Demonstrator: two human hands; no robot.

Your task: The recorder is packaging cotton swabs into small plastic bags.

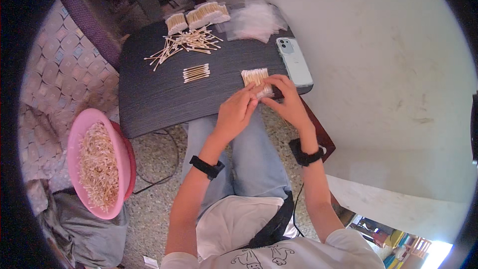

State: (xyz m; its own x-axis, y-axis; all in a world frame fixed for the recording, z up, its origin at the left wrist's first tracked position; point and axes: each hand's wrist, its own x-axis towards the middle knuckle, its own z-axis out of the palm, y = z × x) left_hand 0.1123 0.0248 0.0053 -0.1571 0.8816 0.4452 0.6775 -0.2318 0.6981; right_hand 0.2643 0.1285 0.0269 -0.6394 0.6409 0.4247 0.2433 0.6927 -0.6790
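Observation:
At the table's near right edge lies a flat pack of cotton swabs (255,75), its white tips lined up and its near end in what looks like clear plastic. My left hand (235,111) grips the pack's near left side with its fingers together. From the right, my right hand (290,103) curls its fingers and thumb round the near right corner. The fingers hide part of the pack. A short row of cotton swabs (196,72) lies to the left, and beyond it a loose heap of cotton swabs (188,42).
Filled swab packs (205,16) and a stack of clear plastic bags (255,19) lie at the back of the dark table (149,102). A phone (296,64) rests along its right edge by the wall. A pink basin (73,169) full of swabs stands at the left.

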